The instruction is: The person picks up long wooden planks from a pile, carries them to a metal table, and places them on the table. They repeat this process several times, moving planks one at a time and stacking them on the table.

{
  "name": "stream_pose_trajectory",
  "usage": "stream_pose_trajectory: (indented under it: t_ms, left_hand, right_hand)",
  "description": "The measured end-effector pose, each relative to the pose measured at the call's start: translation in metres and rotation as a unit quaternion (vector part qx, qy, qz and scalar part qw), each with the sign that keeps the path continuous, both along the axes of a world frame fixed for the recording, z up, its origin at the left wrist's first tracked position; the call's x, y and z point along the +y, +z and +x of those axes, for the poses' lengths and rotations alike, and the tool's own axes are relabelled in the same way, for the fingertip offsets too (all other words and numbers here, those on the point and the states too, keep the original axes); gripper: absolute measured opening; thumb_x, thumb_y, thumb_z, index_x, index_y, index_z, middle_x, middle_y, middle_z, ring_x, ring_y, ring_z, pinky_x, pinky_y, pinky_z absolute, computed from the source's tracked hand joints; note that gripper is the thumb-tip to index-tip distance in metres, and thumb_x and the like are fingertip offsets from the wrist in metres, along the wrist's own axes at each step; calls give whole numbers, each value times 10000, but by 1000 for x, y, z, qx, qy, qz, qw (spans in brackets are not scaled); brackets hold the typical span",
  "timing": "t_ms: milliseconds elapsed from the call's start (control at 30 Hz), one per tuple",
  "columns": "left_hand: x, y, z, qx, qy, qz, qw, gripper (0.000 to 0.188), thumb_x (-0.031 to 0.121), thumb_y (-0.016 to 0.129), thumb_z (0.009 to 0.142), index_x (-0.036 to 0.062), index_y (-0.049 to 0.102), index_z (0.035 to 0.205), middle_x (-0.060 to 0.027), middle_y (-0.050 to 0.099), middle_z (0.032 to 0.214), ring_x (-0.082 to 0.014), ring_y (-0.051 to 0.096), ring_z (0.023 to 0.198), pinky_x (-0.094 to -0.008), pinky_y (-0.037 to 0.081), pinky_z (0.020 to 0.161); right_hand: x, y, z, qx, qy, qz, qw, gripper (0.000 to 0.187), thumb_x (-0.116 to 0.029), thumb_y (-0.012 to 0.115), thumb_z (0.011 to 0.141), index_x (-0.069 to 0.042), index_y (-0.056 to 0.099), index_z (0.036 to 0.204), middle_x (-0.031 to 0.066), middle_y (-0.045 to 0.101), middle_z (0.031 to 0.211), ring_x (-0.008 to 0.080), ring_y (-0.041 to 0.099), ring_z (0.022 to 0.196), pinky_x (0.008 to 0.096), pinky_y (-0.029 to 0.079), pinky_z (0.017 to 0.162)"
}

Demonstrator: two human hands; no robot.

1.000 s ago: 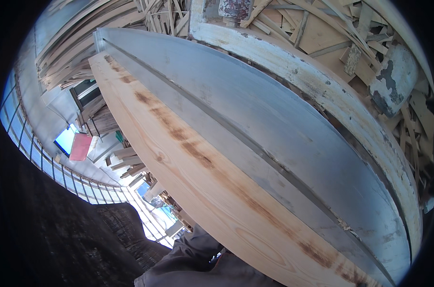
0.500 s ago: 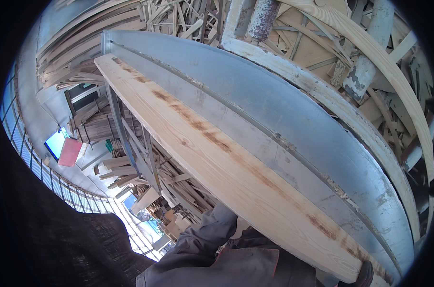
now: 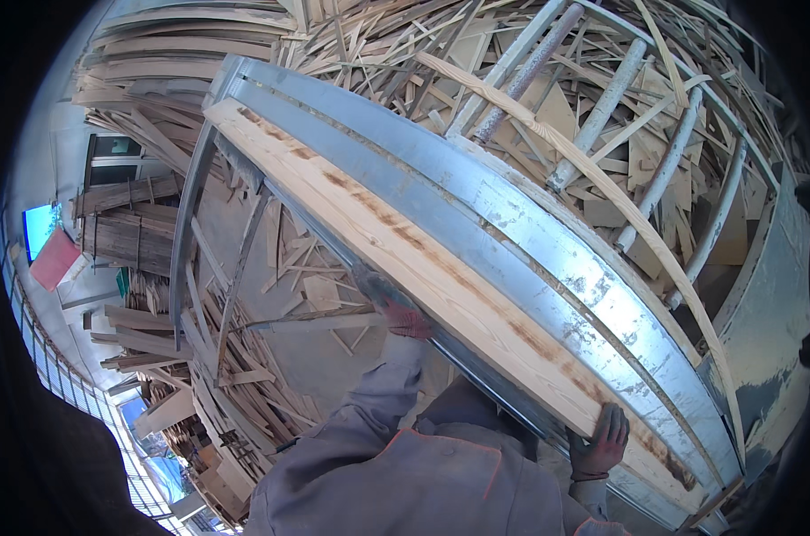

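Observation:
A long pale wooden plank [image 3: 441,281] with dark brown streaks along its far edge lies lengthwise on a grey metal worktable [image 3: 592,268]. It runs from the far left toward the near right, beside a long slot in the metal. My left hand [image 3: 389,302], in a dark glove with a reddish cuff, grips the plank's near edge around mid-length; its fingers are partly hidden. Nearer the right end, my right hand [image 3: 600,444], gloved alike, is closed over the near edge with its fingers resting on the top face.
Beyond the table, a metal rack with round bars [image 3: 601,116] stands over heaped wood offcuts [image 3: 548,116]. A long thin curved wood strip [image 3: 628,210] crosses it. Stacked boards [image 3: 182,45] lie at the far left, and more scrap wood [image 3: 244,420] covers the floor left of me.
My view has shifted, showing more of the table and rack. My left hand has come into view at the plank's near edge. My right hand now shows fully, fingers on the plank.

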State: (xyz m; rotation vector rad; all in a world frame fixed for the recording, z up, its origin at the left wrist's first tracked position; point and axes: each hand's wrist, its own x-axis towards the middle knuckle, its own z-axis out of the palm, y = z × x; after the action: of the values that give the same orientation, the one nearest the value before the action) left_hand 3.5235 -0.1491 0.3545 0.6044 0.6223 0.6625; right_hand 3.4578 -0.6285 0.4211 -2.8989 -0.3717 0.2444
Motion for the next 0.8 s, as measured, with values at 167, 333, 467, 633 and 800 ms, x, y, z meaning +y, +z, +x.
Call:
stream_pose_trajectory:
  t_ms: [167,333,467,633,800]
  left_hand:
    - [17,2,-4,151,81,-37,984,899,747,348,982,121,285,1624,-107,435,1558,-312,432,1411,-500,367,1200]
    - [52,-62,-24,317,52,-31,946,1059,862,391,883,103,315,1618,-121,502,1502,-348,490,1346,-548,384,1180]
    - [90,-106,-48,416,-104,40,903,1188,955,426,804,89,338,1614,-131,556,1458,-377,536,1295,-586,398,1163]
    - [93,-92,-40,455,-270,12,849,1230,979,440,780,80,342,1614,-154,540,1486,-387,538,1308,-584,404,1159]
    - [82,-52,-26,547,-250,81,795,1242,981,448,774,73,338,1614,-180,503,1534,-390,525,1340,-570,406,1158]
  right_hand:
    - [-20,-3,-51,66,75,-2,995,1031,-679,741,811,-63,414,1571,195,429,1589,386,342,1519,575,230,1259]
    - [-93,-21,-134,-41,-340,-78,936,960,-701,658,882,-50,441,1554,209,440,1586,391,371,1502,541,265,1246]
    - [-160,-46,-189,-65,-755,-51,651,861,-690,635,900,-32,520,1444,223,520,1487,399,463,1406,520,342,1184]
    - [-220,-112,-168,-62,-948,-4,313,740,-659,631,910,-21,616,1284,234,608,1351,403,567,1275,502,436,1092]
    - [-241,-132,-133,-32,-983,54,173,658,-629,627,920,-10,712,1125,246,695,1215,407,671,1144,484,529,1001]
